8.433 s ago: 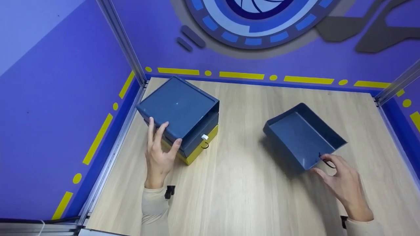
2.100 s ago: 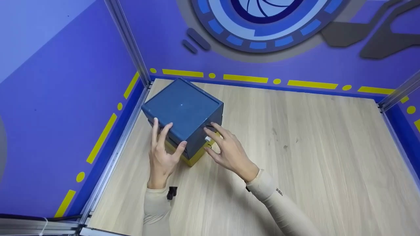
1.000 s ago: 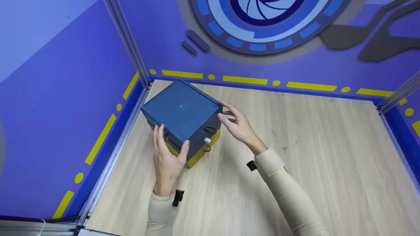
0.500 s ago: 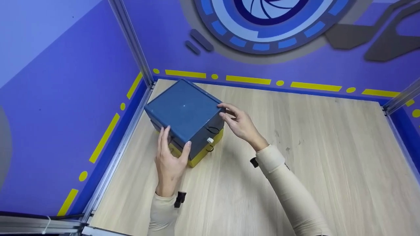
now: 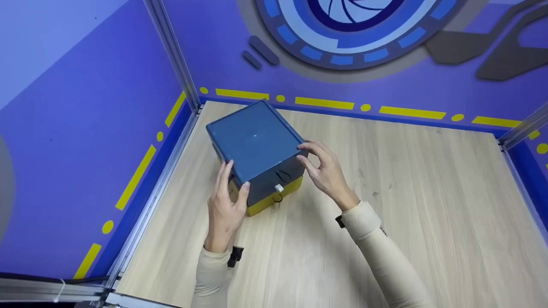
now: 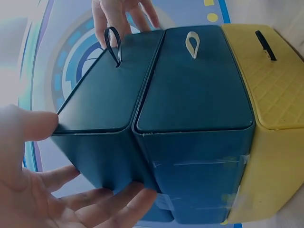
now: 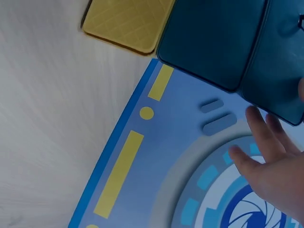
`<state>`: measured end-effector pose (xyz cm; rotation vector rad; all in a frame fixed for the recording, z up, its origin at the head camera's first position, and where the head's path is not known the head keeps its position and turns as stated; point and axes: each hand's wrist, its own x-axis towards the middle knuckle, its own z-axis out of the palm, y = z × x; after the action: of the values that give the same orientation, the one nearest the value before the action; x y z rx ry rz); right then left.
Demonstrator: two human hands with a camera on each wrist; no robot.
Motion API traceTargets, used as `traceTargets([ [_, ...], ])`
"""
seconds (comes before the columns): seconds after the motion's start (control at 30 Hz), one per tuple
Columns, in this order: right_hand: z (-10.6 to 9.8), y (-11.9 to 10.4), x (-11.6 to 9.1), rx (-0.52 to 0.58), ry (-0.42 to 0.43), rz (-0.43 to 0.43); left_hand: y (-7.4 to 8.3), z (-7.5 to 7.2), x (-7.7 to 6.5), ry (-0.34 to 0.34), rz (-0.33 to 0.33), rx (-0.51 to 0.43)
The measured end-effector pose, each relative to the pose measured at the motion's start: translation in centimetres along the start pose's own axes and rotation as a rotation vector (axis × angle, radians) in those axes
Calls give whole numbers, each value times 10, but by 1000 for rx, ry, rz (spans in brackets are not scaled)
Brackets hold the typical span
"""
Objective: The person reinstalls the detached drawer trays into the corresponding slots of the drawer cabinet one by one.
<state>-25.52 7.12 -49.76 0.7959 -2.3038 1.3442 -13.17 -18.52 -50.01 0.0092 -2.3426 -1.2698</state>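
A stack of drawer boxes stands at the left of the table: a dark blue top box (image 5: 254, 137), a second dark blue box (image 6: 194, 90) beneath it and a yellow box (image 5: 274, 201) at the bottom. All the drawers are pushed in. Their fronts bear a black loop (image 6: 114, 47), a white loop (image 6: 192, 45) and another black loop (image 5: 278, 198). My left hand (image 5: 224, 214) rests spread fingers on the left side, thumb by the front corner. At the right front corner, my right hand (image 5: 327, 175) touches the top box with fingers and thumb.
The pale wooden table (image 5: 428, 214) extends right of the stack. Printed blue wall panels (image 5: 342, 90) enclose the back and sides, with a metal rail (image 5: 141, 218) along the left edge.
Earlier the right hand held the pulled-out top drawer by its loop; it was then pushed into the box. Since half a second ago the stack has turned clockwise and shifted right between both hands.
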Motion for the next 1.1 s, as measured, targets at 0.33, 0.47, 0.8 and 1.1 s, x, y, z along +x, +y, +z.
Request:
traceTargets([
  [0.33, -11, -1, -29, -64, 153, -66, 3, 9, 5, -108, 51, 21],
  [0.47, -19, -3, -39, -92, 176, -81, 1, 16, 10, -127, 80, -7],
  [0.8, -27, -16, -66, -139, 293, -35, -3, 34, 12, -179, 121, -63],
  [1.1, -32, -24, -94, -173, 389, 5, 6, 46, 13, -256, 158, -82],
])
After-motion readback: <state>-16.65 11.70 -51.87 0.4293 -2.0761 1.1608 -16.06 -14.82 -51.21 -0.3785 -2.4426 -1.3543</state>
